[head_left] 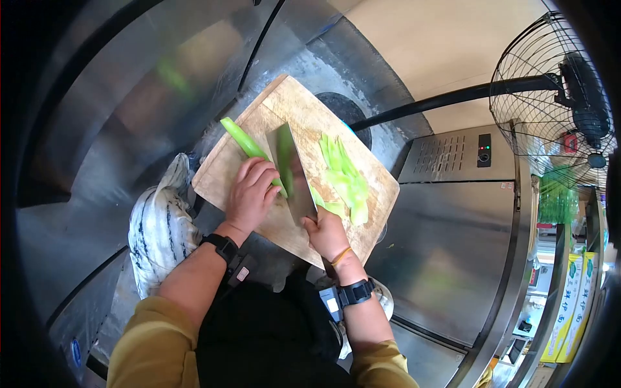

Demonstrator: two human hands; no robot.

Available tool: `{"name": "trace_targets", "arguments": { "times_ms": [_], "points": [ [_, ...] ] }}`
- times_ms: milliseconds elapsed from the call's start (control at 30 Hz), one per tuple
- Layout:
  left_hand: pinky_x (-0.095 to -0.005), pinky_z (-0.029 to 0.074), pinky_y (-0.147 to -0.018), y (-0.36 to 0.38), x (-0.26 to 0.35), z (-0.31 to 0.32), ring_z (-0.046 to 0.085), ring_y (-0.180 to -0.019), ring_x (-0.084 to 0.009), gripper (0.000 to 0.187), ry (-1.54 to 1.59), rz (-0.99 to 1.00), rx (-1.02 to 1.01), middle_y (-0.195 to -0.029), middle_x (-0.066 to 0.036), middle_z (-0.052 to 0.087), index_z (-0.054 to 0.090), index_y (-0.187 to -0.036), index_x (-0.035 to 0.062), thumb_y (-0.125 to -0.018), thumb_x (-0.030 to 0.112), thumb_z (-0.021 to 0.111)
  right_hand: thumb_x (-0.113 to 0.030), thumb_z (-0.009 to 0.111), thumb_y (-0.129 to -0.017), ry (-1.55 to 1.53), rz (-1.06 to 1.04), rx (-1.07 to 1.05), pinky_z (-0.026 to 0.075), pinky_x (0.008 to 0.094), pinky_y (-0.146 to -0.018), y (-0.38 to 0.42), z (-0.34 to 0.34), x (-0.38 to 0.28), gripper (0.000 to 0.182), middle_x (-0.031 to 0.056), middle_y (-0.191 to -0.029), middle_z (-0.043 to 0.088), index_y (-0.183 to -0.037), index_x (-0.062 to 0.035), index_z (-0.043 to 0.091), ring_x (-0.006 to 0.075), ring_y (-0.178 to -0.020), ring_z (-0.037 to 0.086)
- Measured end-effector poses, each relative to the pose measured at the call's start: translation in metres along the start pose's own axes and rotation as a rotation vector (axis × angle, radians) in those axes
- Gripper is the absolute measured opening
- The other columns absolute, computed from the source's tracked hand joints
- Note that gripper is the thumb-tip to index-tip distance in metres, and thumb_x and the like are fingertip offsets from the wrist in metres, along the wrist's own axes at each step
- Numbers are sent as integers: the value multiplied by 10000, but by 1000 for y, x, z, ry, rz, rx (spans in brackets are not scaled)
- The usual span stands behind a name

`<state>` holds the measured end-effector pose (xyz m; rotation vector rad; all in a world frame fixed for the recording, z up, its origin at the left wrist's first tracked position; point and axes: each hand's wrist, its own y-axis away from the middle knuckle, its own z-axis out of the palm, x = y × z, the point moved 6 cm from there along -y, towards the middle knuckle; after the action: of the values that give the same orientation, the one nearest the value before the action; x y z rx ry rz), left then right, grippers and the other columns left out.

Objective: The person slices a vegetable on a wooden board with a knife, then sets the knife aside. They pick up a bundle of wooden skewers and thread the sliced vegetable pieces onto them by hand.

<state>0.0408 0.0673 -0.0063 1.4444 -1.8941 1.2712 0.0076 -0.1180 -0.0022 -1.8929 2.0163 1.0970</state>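
A peeled light-green celtuce stem [242, 138] lies slantwise across the left part of a wooden cutting board [294, 97]. My left hand [253, 193] presses down on its near part with curled fingers, and a short end shows beyond the fingertips. In my right hand [325, 234] is the handle of a broad cleaver [294, 174]. The blade stands just right of the stem, close over the board, and mirrors its green. Thin, pale-green celtuce slices [346, 178] lie overlapping in a loose pile on the right half of the board, partly behind the cleaver.
A black-and-white patterned cloth [158, 226] hangs at the left of the board. To the right stands a stainless-steel cabinet [446, 252] with a control panel. A black fan [569, 97] reaches in on a pole [446, 100] at upper right. Shelves with yellow boxes [569, 307] are farther right.
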Motion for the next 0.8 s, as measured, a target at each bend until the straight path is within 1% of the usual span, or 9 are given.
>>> {"name": "trace_targets", "arguments": {
  "times_ms": [67,200,267,367,467,533,600,667,800],
  "points": [
    [-432,429,-976,0,2,-3,491,-1156,-338,273,5,-3,-21,-1104,-101,575,603,-989,49,-739,34,713,-126,650,-864,-100,88,-44,525,409,-608,11,-10,11,232,209,-733,648,-1049,4,595,338,-621,655],
    [-424,425,-987,2,2,0,485,-1160,-321,281,0,1,-8,-1123,-97,559,612,-1017,55,-751,49,706,-95,637,-918,-29,186,22,445,274,-428,14,-41,30,286,68,-666,620,-1151,49,555,119,-437,535],
    [-405,425,-1000,3,1,-1,485,-1162,-297,286,-42,4,-13,-1127,-79,555,617,-1040,64,-767,79,700,-96,631,-924,14,65,158,427,270,-407,12,-60,36,276,62,-669,617,-1151,43,558,106,-431,521],
    [-412,422,-1007,3,2,-1,481,-1167,-302,297,-62,15,-30,-1129,-84,547,622,-1053,70,-765,72,696,-67,627,-920,-178,130,165,422,252,-405,29,-81,10,259,60,-726,636,-1137,47,541,86,-436,511],
    [-433,423,-989,3,6,-3,476,-1155,-329,313,-45,23,-25,-1127,-107,527,620,-1050,61,-747,19,684,-51,634,-911,-104,125,137,423,250,-406,52,-76,7,255,62,-730,639,-1128,48,543,86,-439,514],
    [-433,419,-998,2,6,-3,474,-1165,-333,323,-42,26,-14,-1138,-110,526,621,-1052,60,-738,-10,655,-53,643,-905,47,-47,94,439,262,-414,65,-55,39,276,72,-749,658,-1143,52,549,93,-446,531],
    [-426,416,-1009,3,3,-3,470,-1183,-327,340,-59,22,-7,-1161,-104,529,624,-1058,61,-729,-23,632,-72,645,-907,-4,78,21,456,268,-431,83,-39,38,303,89,-761,674,-1173,41,555,102,-452,548],
    [-412,415,-1023,5,1,0,465,-1210,-313,359,-82,18,-5,-1196,-88,536,628,-1069,63,-720,-21,616,-144,655,-865,65,63,24,527,440,-689,90,-29,53,239,243,-824,662,-1052,-4,605,415,-791,649],
    [-425,388,-1048,5,3,1,444,-1243,-316,394,-115,31,-55,-1251,-74,535,630,-1084,69,-708,-43,598,-131,620,-866,267,-21,138,523,467,-722,88,-52,60,207,235,-825,658,-1058,-53,617,420,-813,644]
  ]
}}
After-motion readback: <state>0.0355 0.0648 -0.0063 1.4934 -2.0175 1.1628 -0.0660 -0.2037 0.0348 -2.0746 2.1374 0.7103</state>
